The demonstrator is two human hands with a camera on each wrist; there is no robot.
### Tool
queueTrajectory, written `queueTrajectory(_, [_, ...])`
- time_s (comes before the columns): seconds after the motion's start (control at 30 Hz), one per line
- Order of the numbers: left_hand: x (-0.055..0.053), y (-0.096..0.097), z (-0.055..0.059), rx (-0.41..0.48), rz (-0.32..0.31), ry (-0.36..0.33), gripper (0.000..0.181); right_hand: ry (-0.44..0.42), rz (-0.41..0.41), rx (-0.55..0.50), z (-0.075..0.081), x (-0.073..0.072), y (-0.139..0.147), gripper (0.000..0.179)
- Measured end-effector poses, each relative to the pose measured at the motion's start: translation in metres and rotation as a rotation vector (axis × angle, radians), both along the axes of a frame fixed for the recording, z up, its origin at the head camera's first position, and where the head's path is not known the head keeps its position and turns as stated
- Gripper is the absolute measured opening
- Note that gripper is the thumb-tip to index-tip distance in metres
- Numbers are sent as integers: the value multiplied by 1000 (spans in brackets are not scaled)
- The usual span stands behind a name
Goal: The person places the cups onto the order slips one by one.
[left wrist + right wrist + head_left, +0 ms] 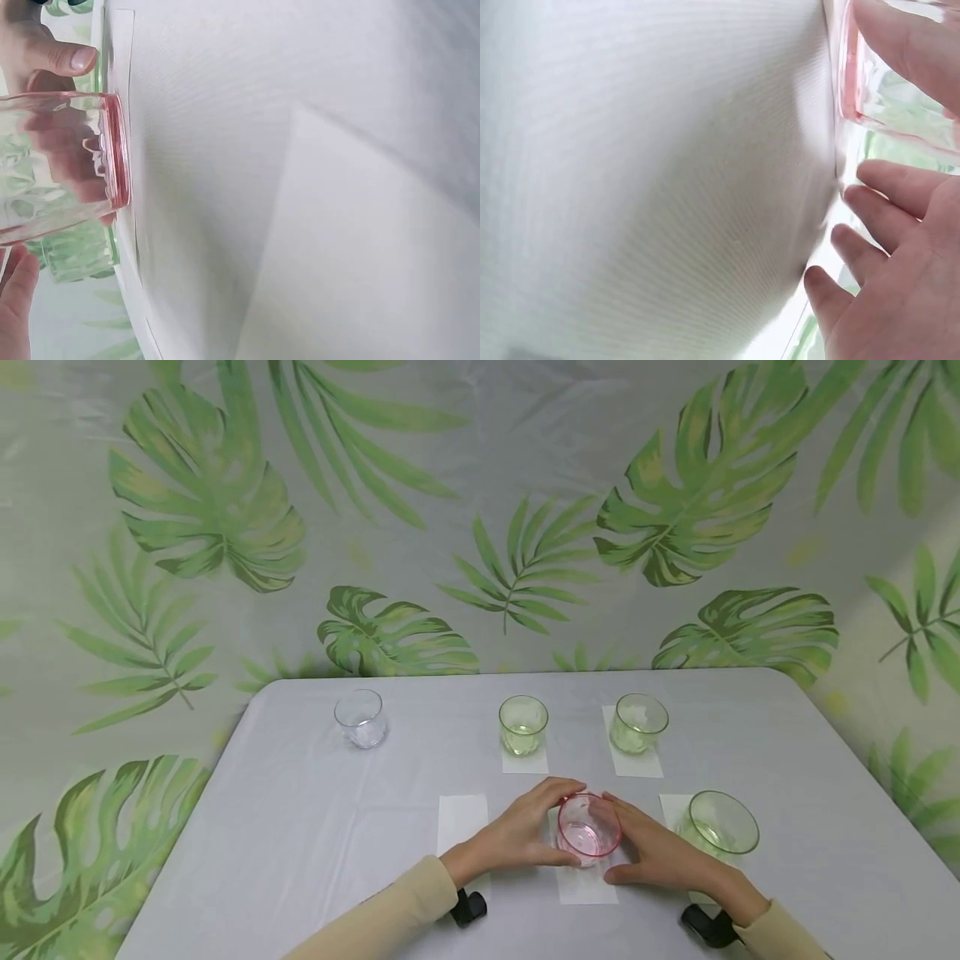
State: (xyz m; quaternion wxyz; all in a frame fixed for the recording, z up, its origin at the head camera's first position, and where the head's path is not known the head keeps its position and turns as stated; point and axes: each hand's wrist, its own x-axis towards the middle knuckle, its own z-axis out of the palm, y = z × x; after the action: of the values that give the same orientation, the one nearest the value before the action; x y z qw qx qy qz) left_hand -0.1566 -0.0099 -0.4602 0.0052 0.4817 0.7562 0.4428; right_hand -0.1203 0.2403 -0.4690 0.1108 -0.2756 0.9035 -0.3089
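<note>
A pink-rimmed clear glass (589, 827) stands upright over a white paper slip (588, 888), between the two hands. On its left side my left hand (517, 831) cups it, index fingertip at the rim and thumb low by the base. My right hand (663, 852) is at the glass's other side, its fingertips by the rim. In the right wrist view the right hand's fingers (881, 217) are spread and fairly straight, just beside the glass, while the thumb overlaps it. The left wrist view shows the glass (60, 165) with its base close over the paper; fingers show through its wall.
Green-tinted glasses stand on paper slips at back centre (522, 727), back right (637, 725) and front right (720, 825). At the back left is a clear glass (362, 720). Another paper slip (461, 817) lies under the left forearm. A leaf-print curtain (517, 568) hangs behind the table.
</note>
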Motion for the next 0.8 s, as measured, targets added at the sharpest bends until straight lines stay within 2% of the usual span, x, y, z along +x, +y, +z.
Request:
queueTrajectory(0.13, [-1,-6,2,1,11,-12,84,5,-18,-37,2,1,0,91])
queueTrajectory(0.3, [-5,-22,5,24,46,-17,82,64,-21,-68,7,1,1,95])
queueTrajectory(0.6, [-17,-64,12,36,213,-8,83,105,-25,-78,27,4,-2,99])
queueTrajectory(0.8, [-24,-94,18,58,316,-30,83,121,-6,-78,40,5,-7,99])
